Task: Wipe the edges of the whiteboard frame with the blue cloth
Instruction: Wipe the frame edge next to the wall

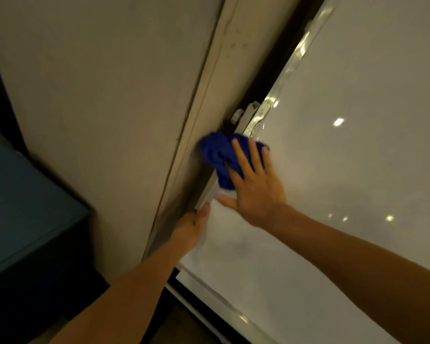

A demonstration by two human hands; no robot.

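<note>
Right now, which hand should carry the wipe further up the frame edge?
Right. The right hand already presses the blue cloth flat on the frame edge, while the left hand grips the frame lower down, apparently steadying it.

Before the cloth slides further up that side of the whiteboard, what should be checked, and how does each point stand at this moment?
1. Blue cloth lies over the frame edge: ok.
2. Right hand presses flat on the cloth, fingers spread: ok.
3. Left hand steadies the frame below the cloth: ok, it grips the edge.
4. Path upward: not ok, a bracket with a knob sits on the frame just above the cloth.
5. Cloth bunched rather than flat: not ok for even contact.
6. Dirt left on the frame: cannot tell, light is dim and the picture is blurred.
</note>
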